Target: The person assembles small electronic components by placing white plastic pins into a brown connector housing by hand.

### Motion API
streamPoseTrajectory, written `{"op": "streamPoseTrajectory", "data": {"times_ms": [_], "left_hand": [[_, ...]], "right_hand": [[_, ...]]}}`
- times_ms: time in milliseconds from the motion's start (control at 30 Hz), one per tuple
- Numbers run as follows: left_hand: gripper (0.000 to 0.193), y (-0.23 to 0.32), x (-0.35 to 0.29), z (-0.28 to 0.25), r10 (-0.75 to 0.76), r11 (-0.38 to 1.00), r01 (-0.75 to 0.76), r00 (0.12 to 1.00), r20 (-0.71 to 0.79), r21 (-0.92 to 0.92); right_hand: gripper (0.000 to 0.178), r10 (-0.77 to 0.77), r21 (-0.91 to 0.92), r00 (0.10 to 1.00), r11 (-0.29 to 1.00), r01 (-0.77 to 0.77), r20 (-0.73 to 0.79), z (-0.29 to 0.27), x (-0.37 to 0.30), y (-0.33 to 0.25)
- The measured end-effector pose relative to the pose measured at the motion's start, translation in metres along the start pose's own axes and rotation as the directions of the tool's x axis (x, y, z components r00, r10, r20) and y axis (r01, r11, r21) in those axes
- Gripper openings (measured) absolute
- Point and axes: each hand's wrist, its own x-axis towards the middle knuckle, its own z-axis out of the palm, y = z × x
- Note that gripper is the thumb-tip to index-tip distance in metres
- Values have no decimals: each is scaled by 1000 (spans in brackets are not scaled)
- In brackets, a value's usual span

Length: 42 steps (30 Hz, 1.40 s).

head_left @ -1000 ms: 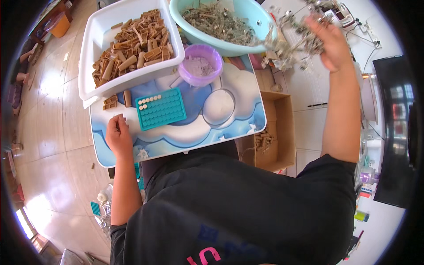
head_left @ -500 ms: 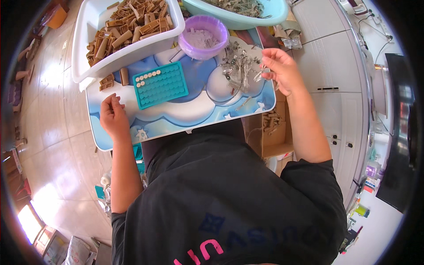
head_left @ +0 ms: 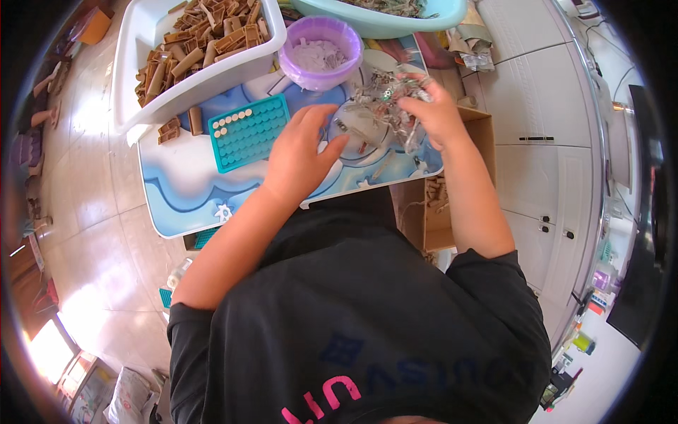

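Note:
My right hand [head_left: 434, 113] is closed on a tangled bunch of thin, clear and greyish wired parts [head_left: 388, 95] at the table's right side. Part of the bunch is lifted and blurred. My left hand [head_left: 302, 154] hovers near it, thumb and fingers apart, with nothing in it. Just left of that hand lies a teal tray [head_left: 252, 145] with rows of round pockets. Small white discs [head_left: 232, 121] sit in several of its upper left pockets. Two brown shell-like pieces [head_left: 195, 121] rest on the table beyond the tray's left corner.
A white tub [head_left: 131, 85] heaped with brown pieces stands at the far left of the patterned table [head_left: 173, 184]. Beside it is a purple bowl [head_left: 318, 79] of whitish bits. A pale turquoise basin [head_left: 374, 27] holds more wired parts. A cardboard box [head_left: 484, 152] stands below the right edge.
My left hand has moved right, from the table's left side past the tray, and its fingers have spread. My right hand has come inward to the pile and lifted a bunch.

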Motion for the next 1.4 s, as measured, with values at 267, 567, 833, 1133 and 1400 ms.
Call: {"op": "streamPoseTrajectory", "data": {"times_ms": [267,567,833,1133,1400], "left_hand": [[42,20,46,40,-138,898,142,990,39,-417],[12,30,67,9,-323,785,290,946,39,-548],[18,36,71,4,-271,870,265,962,46,-415],[17,73,79,-8,-86,865,60,996,-29,-499],[12,38,37,-5,-134,976,151,984,115,-155]], "right_hand": [[38,-60,375,985,927,-5,161,-4,-22,-28],[33,-163,350,981,929,117,105,-31,-14,-42],[29,-416,465,909,800,379,-23,-38,-11,-52],[39,-168,339,980,933,124,104,-31,-2,-27],[34,-132,106,967,988,111,218,-36,-7,-3]]}}
